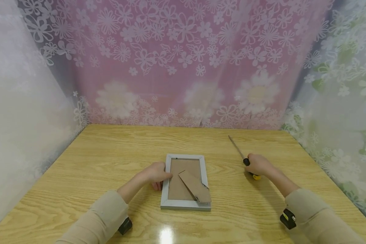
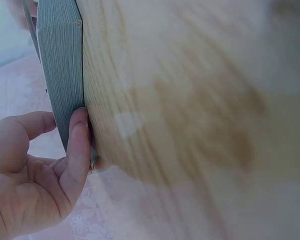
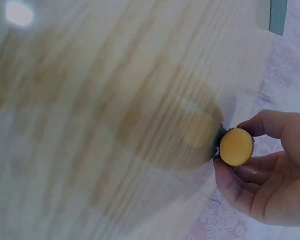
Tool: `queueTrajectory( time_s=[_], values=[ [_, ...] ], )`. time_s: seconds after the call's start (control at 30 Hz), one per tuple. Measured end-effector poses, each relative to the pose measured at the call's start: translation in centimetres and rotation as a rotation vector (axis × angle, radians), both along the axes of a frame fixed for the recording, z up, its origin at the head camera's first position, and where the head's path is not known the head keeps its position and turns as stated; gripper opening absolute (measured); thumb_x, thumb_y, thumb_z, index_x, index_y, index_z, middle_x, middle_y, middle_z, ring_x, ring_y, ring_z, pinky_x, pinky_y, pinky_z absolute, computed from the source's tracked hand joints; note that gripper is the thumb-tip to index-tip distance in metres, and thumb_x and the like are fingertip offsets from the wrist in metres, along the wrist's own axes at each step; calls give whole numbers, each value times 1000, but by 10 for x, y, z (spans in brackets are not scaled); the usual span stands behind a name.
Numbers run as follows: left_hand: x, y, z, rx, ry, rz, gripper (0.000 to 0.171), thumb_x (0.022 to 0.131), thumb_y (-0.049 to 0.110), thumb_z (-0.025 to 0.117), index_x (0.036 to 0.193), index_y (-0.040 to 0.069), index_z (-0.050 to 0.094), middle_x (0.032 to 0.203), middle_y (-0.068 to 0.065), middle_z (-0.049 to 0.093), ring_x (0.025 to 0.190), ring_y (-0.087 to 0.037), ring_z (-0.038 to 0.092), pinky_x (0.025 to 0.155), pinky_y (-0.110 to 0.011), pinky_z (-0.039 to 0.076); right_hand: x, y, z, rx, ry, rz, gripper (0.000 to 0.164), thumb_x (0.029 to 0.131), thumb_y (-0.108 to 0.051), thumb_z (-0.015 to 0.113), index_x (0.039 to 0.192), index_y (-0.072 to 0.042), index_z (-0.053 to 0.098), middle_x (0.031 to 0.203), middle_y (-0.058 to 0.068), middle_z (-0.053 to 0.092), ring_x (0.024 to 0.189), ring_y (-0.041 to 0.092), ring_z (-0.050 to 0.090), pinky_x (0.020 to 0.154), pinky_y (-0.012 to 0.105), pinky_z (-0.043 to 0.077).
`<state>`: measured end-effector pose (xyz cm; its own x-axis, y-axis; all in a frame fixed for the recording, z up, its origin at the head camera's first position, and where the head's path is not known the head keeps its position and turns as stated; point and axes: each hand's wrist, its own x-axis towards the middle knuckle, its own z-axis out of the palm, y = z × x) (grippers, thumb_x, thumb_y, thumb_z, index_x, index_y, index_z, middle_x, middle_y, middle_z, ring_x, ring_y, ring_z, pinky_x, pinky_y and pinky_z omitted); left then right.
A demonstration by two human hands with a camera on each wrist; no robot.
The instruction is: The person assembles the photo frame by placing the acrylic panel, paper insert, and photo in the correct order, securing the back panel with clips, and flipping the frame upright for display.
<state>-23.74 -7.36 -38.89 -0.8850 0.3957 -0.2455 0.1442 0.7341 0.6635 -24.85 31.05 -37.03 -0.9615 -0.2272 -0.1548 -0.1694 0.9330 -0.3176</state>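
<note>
A grey-white picture frame (image 1: 163, 200) lies back up on the table, its brown cardboard backing (image 1: 180, 193) showing. On the backing sits a cardboard easel stand (image 1: 195, 186), slanted toward the lower right corner, with worn, dark edges. My left hand (image 1: 157, 173) grips the frame's left side, thumb over the top. The left wrist view shows those fingers against the ribbed side (image 2: 60, 65) of the frame. To the right, my right hand (image 1: 258, 165) holds a screwdriver (image 1: 236, 147) by its black handle, shaft pointing away and left. Its yellow end cap (image 3: 236, 146) faces the right wrist camera.
The wood-grain table (image 1: 125, 145) runs back to a pink flowered curtain (image 1: 177, 67). Pale curtains (image 1: 347, 101) hang along both sides. A black wrist device (image 1: 288, 218) is under the right sleeve, with another (image 1: 125, 226) under the left.
</note>
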Motion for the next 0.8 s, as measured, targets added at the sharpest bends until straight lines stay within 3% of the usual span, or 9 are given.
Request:
queueTrajectory(
  time_s=[0.17,0.4,0.53,0.67,0.8],
  values=[
    [0,1,2,-20,-5,0,29,92,15,55,67,1,52,48,-11,59,39,-19,58,40,-30,51,5,2,-2,-9,-33,2,30,85,-12,57,98,12,47,68,8,45,53,15,41,47,24,33],
    [-1,2,4,-39,-15,7,28,93,16,55,69,2,51,50,-11,59,42,-19,60,40,-30,51,11,6,-4,-76,-35,-19,30,90,-9,48,99,19,42,64,5,38,50,12,31,46,23,28],
    [0,3,4,-42,-14,12,26,93,17,55,72,2,50,52,-12,59,43,-19,60,40,-30,51,13,8,-4,-79,-28,-62,27,95,-15,43,95,12,42,64,4,33,52,13,27,49,26,27],
    [0,3,4,-49,-17,20,28,93,17,54,69,4,48,53,-13,59,43,-19,60,40,-29,51,16,7,-2,-82,2,-60,34,96,-20,46,106,12,46,67,7,46,51,14,35,47,28,32],
    [-2,3,4,-61,-18,31,29,94,17,53,68,5,46,55,-14,59,43,-20,60,41,-29,51,21,4,4,-136,40,0,37,97,-20,49,120,9,49,83,15,61,56,16,49,48,30,41]
  ],
)
